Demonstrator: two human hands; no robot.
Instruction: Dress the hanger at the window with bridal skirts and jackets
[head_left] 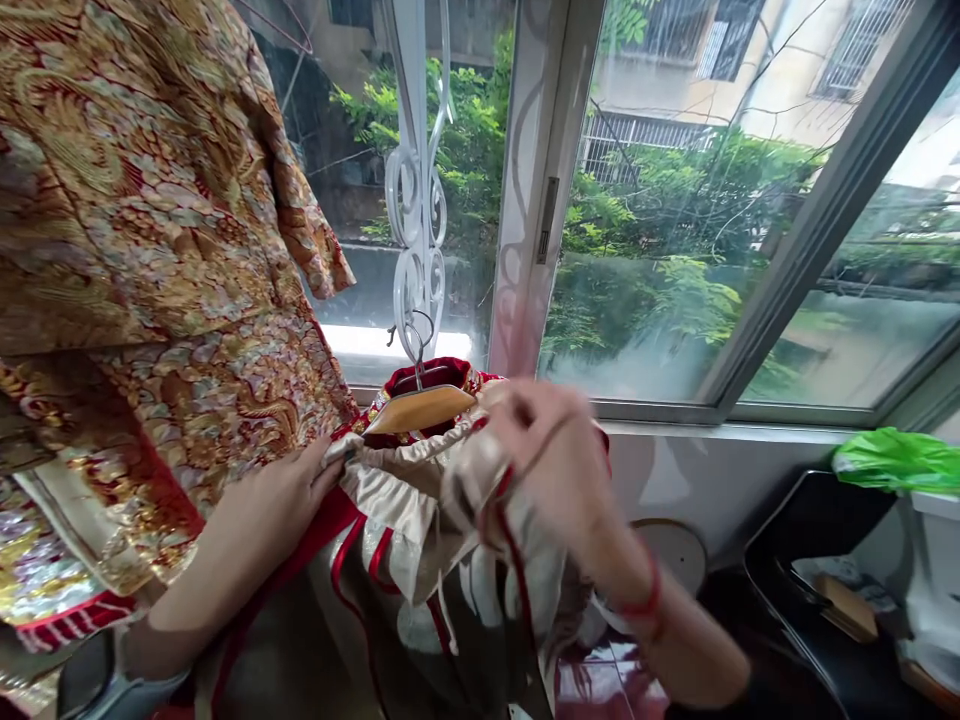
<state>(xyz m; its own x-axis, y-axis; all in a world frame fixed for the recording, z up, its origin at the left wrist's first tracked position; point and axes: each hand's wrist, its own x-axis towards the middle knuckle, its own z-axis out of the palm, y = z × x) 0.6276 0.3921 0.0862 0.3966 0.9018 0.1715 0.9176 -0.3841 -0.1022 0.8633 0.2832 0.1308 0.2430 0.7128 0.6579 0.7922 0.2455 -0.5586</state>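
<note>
My left hand (pixel 296 490) is closed on the left end of the gathered top edge of a cream cloth garment (pixel 397 500). At its right end, my right hand (pixel 551 450), smeared by motion, has its fingers bent and pressed together on the same edge. Red ties (pixel 346 560) and a thin pale cord hang down the cloth. Just behind the edge is a wooden hanger (pixel 424 408) with a metal hook, inside a red embroidered garment (pixel 397 378). The lower part of the cream garment lies in dark shadow.
A gold and red brocade robe (pixel 150 200) hangs on the left. Behind stand sliding windows (pixel 555 230) and a white scrolled metal bar (pixel 412 200). To the right are a black chair (pixel 810 540) and a green plastic bag (pixel 900 460).
</note>
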